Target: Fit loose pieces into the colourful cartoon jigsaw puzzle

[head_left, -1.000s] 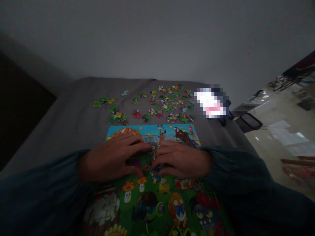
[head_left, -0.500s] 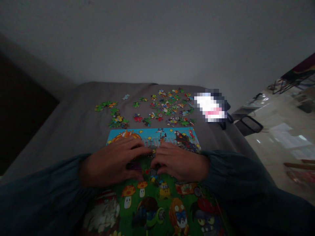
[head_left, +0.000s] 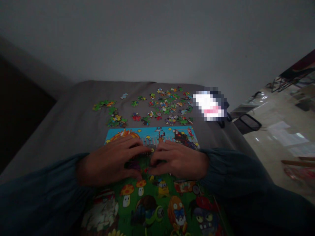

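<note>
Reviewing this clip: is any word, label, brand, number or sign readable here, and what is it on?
None can be read. The jigsaw puzzle shows cartoon pictures, with no lettering I can make out. The pixelated object is blurred out. The white papers are too dim and small to tell whether they carry print.

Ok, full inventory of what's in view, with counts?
puzzle: one, green and blue picture, centre, under the hands
loose pieces: many, mixed colours, on the cover beyond the puzzle
cover: one, grey, under puzzle and pieces
blurred object: one, white and pink, right of the pieces
frame: one, black, on the floor at right
papers: a few, white, on the floor
floor: one, pale, shiny, right
wall: one, grey, top
left hand: one, on the puzzle
right hand: one, on the puzzle
sleeves: two, dark teal, both arms
</note>
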`<state>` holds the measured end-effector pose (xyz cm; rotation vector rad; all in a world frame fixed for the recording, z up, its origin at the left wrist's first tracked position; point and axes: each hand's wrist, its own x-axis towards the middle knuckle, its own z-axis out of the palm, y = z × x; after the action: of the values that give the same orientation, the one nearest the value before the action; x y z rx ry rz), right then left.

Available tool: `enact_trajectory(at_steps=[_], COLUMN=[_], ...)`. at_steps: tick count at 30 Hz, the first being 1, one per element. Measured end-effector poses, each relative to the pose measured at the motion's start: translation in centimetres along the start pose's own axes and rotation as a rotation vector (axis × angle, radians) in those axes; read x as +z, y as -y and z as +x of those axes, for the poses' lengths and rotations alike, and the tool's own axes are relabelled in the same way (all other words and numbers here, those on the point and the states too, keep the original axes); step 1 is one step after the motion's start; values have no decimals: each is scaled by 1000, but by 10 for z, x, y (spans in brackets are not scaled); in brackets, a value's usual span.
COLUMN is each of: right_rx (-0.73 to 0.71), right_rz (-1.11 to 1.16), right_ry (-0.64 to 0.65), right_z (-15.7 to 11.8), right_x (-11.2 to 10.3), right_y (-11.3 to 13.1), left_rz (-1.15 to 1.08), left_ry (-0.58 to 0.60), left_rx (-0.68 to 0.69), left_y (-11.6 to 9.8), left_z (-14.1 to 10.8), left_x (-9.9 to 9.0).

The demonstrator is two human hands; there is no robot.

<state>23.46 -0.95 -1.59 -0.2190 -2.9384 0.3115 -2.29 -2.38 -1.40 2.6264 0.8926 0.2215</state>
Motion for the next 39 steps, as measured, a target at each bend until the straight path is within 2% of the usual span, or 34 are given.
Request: enact_trajectory(at_steps=[4,11,15,18,21,25,27,29,32,35,37,39], right_rx=[-37,-32,-18,-1,70,159,199,225,239,256,308,395], right_rz=[-97,-165,-119,-31,-15,-37,-42,-49,-75,-72,-2,164], right_ry=[-27,16,46,23,-76,-253,-334,-389,-417,-451,-502,-536], right_z=[1,3,2,-2,-10,-21,-26,-30,-34,-34,-32,-29], right_x=[1,-6,-9,-15,-26,-39,-41,-40,-36,-36,-39,-42], right_y=[2,14,15,7,-7,-29,-38,-46,-52,-52,-48,-42], left_rz=[-8,-46,-52,-74,-63,170,267,280,255,287,312,289], left_ry=[-2,24,32,20,-76,-359,-384,-354,-341,-408,-499,-583], left_rx=[-8,-23,-52,-38,-101,-359,-451,-490,-503,-503,-436,-312], left_y=[0,-1,-5,0,21,60,74,81,85,83,73,56], left_z=[0,1,1,1,5,20,29,36,40,34,28,21], left_x=[0,-2,-3,-9,-20,-27,-22,-13,-6,-10,-17,-23])
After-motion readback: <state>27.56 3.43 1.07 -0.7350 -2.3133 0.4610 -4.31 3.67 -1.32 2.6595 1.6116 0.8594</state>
